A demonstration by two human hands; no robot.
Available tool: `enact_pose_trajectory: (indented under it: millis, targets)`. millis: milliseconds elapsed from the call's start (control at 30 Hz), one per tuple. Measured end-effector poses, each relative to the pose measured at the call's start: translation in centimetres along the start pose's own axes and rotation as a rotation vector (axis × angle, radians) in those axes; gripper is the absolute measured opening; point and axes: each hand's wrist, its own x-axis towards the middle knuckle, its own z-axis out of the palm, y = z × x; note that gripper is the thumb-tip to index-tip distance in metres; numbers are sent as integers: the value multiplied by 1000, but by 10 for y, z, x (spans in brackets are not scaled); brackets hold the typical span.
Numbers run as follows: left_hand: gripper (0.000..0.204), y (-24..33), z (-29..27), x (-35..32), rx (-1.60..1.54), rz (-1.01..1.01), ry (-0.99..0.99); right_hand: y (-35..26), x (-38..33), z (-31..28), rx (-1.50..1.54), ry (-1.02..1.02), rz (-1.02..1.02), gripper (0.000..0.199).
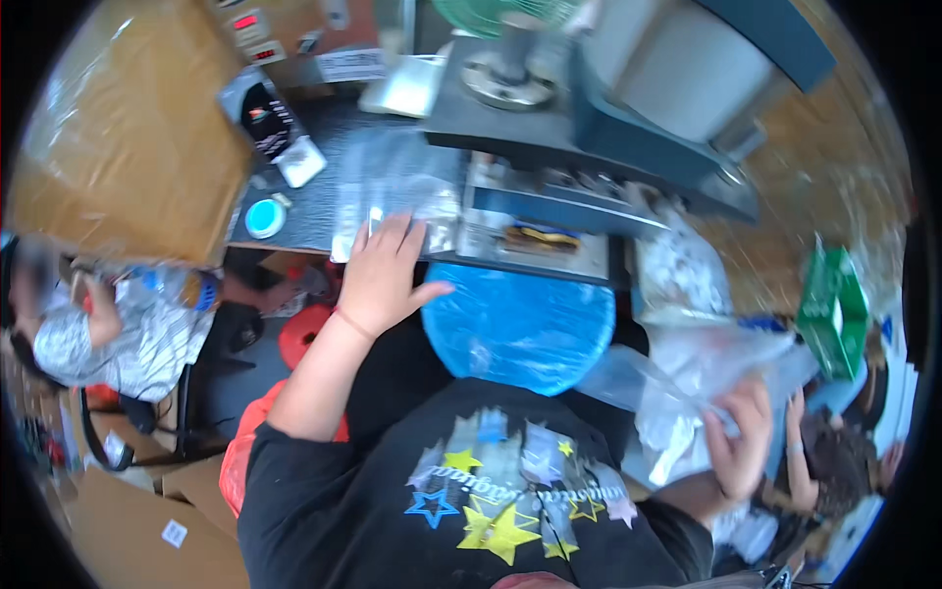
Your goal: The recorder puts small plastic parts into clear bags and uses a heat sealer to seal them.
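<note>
My left hand (388,273) lies at the front edge of the dark worktable. Its fingers are stretched out over a stack of clear plastic bags (378,172), with the thumb spread to the right. Off to the right, my right hand (741,437) has its fingers curled on a clear plastic bag (677,378), slightly blurred. Between the hands, a grey press machine (510,118) stands on the table, a brownish-gold strip (540,239) lying on its metal base. A round tub lined with blue plastic (520,329) sits below the machine, in front of my body.
Large taped cardboard boxes (128,137) stand at the left. A turquoise-lidded jar (265,218) and a black-and-white package (260,118) sit on the table. A green box (832,314) is at far right. Other people sit left (128,329) and right (829,456).
</note>
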Motion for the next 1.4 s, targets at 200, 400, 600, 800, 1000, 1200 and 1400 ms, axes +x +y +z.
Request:
enact_pose_trajectory:
  millis: [200,400,600,800,1000,1200,1400]
  targets:
    - [22,-16,10,2,-163,33,176,16,42,132,458,119,45,8]
    - [14,-14,12,3,-206,8,158,44,42,182,669,-42,234,10]
    - [12,20,-4,-23,-634,-140,238,37,68,117,284,159,163,18]
    - [26,90,21,-28,-1502,-310,-332,106,123,157,-108,-57,212,24]
    - [18,109,36,-23,-1565,-342,-404,108,114,152,102,10,241,20]
    - [20,113,38,-20,-1458,-330,-475,77,106,139,195,291,149,19]
    - [21,128,25,-14,-1349,-264,-452,-9,101,142,764,75,-56,12]
